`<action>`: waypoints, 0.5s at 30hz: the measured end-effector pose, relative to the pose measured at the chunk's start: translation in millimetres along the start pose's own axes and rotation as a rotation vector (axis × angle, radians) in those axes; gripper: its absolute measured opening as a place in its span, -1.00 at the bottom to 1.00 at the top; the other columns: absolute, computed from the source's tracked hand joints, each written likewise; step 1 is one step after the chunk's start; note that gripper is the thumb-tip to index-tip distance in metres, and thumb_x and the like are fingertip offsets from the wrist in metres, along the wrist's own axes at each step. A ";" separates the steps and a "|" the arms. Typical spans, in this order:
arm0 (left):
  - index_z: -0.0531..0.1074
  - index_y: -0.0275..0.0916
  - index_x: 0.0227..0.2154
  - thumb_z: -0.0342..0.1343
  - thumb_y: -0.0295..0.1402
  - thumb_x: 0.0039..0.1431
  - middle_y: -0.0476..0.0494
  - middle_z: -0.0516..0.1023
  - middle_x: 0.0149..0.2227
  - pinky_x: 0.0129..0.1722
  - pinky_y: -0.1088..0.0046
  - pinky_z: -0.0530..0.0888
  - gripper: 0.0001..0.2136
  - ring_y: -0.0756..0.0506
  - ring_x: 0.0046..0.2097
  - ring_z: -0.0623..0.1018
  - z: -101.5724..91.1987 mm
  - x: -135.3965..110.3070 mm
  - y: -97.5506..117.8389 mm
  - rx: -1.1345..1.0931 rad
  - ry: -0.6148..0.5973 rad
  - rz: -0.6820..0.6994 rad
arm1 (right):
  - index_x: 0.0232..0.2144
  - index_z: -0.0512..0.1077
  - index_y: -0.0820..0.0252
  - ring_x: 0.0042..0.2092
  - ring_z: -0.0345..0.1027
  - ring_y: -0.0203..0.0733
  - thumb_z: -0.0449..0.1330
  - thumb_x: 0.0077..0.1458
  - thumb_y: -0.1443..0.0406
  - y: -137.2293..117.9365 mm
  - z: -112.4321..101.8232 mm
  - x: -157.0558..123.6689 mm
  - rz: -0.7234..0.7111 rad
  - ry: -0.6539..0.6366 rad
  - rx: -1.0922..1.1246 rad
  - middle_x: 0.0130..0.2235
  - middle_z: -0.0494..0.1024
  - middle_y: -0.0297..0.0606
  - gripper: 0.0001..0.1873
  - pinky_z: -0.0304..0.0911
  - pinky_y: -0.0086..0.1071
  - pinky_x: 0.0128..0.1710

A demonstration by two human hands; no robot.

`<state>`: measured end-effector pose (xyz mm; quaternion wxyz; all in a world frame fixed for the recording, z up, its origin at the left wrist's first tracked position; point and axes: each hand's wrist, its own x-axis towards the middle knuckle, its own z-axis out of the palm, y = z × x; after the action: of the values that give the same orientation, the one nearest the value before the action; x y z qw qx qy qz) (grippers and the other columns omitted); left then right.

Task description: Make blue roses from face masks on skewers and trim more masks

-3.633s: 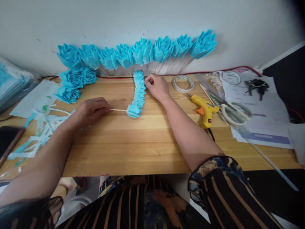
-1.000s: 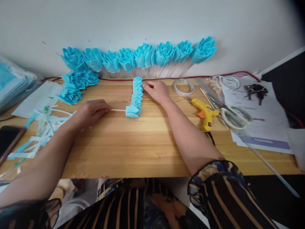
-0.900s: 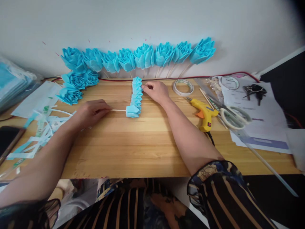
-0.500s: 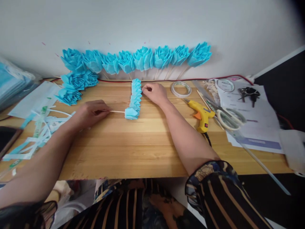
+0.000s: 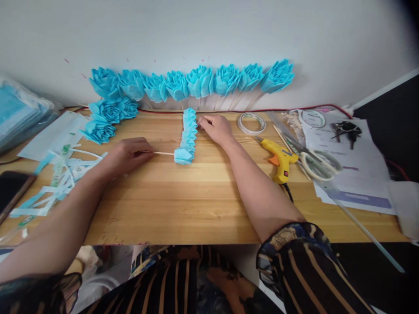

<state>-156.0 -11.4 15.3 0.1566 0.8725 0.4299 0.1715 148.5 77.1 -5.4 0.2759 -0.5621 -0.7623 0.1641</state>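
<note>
My left hand (image 5: 132, 155) pinches a thin pale wooden stick (image 5: 164, 153) between thumb and fingers, holding it level just over the wooden table. At the stick's right end sits the rolled near end of a light-blue pleated strip (image 5: 189, 133), its points like petals, reaching away from me. Beside the strip's upper right edge, my right hand (image 5: 216, 127) has its fingers closed in a pinch. Whether those fingertips grip the edge or only lie against it is hidden. Finished blue fabric flowers (image 5: 200, 82) on sticks lean in a row against the wall.
More blue flowers (image 5: 101, 131) lie left. Cut strips (image 5: 67, 174), a phone (image 5: 13, 194) and a packet (image 5: 22, 115) are farther left. Right of my hands are a tape roll (image 5: 240, 124), yellow glue gun (image 5: 279, 161), scissors (image 5: 319, 165), papers (image 5: 363, 174) and keys (image 5: 347, 128).
The whole view has shifted slightly, so things appear a little farther right. The left hand keeps its pinch on the stick, and the right hand stays beside the strip.
</note>
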 end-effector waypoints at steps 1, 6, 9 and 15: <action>0.54 -0.24 -0.29 -0.02 -0.20 0.35 -0.16 0.58 -0.27 -0.26 0.51 0.39 -0.71 -0.06 -0.26 0.54 -0.2 0.0 -0.1 0.008 -0.012 -0.008 | -0.45 0.57 0.12 -0.31 0.41 -0.15 0.04 0.30 0.09 -0.6 -0.3 -0.2 -0.001 0.002 -0.009 -0.43 0.59 -0.31 -0.57 0.05 -0.36 -0.37; 0.54 -0.25 -0.28 -0.04 -0.19 0.36 -0.18 0.57 -0.27 -0.25 0.50 0.39 -0.69 -0.07 -0.26 0.54 -1.5 -0.1 1.6 0.003 -0.031 -0.014 | -0.49 0.56 0.11 -0.37 0.36 -0.20 0.11 0.24 0.05 -1.1 0.7 0.1 0.011 0.011 -0.019 -0.46 0.55 -0.36 -0.60 -0.01 -0.36 -0.41; 0.54 -0.24 -0.28 -0.05 -0.17 0.37 -0.19 0.58 -0.26 -0.25 0.50 0.39 -0.67 -0.07 -0.25 0.54 -2.3 0.3 4.3 0.006 -0.045 -0.040 | -0.41 0.60 0.10 -0.36 0.38 -0.21 0.17 0.19 0.07 1.6 3.6 1.4 0.014 0.017 0.015 -0.41 0.60 -0.37 -0.68 0.02 -0.37 -0.39; 0.54 -0.25 -0.28 -0.04 -0.18 0.39 -0.19 0.56 -0.28 -0.23 0.49 0.38 -0.68 -0.07 -0.23 0.54 -2.4 0.0 4.6 -0.009 -0.038 -0.009 | -0.37 0.64 0.10 -0.35 0.42 -0.20 0.23 0.10 0.17 3.9 5.7 2.2 0.021 0.011 0.049 -0.36 0.66 -0.35 -0.79 0.08 -0.36 -0.37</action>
<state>-153.9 -13.7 19.4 0.1697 0.8729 0.4300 0.1562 147.5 80.7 -11.6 0.2920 -0.5637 -0.7507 0.1827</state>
